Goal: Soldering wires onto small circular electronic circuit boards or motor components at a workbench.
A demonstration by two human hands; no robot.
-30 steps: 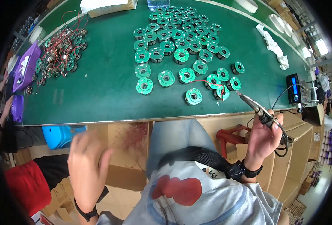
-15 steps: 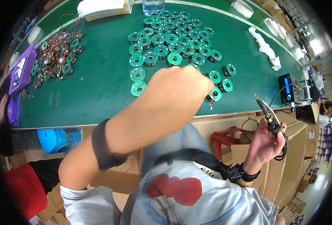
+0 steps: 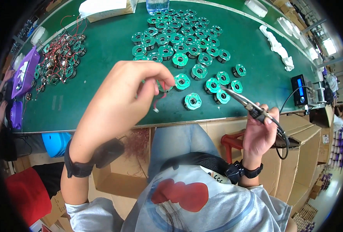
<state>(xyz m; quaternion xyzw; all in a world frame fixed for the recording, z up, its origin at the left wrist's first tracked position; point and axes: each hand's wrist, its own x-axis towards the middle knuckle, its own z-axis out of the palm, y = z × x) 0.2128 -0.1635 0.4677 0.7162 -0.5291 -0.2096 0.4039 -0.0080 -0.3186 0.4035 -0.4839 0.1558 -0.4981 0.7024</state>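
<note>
My left hand (image 3: 125, 87), fingers curled, hovers over the near part of the bench. Between its thumb and forefinger are thin red wires (image 3: 164, 95) with a small white plug at the end. A green ring-shaped circuit board (image 3: 182, 82) lies just beside the fingertips; others are partly hidden behind the hand. My right hand (image 3: 259, 133) grips a soldering iron (image 3: 256, 112) together with a thin, pale strand or tool along it. The iron's tip points left, near a cluster of round green boards (image 3: 222, 96). Another board (image 3: 192, 101) sits near the front edge.
Many more boards on dark coils cover the green bench (image 3: 105, 65). A tangled heap of red-wired parts (image 3: 61, 58) and a purple tray (image 3: 26, 71) are at left. At right stand a soldering station (image 3: 299, 91) and solder spool (image 3: 318, 94); a crumpled white cloth (image 3: 276, 48) lies behind.
My left hand has moved left with the wires, uncovering several boards. My right hand has shifted slightly left, and the iron has swung over so its tip is near the boards.
</note>
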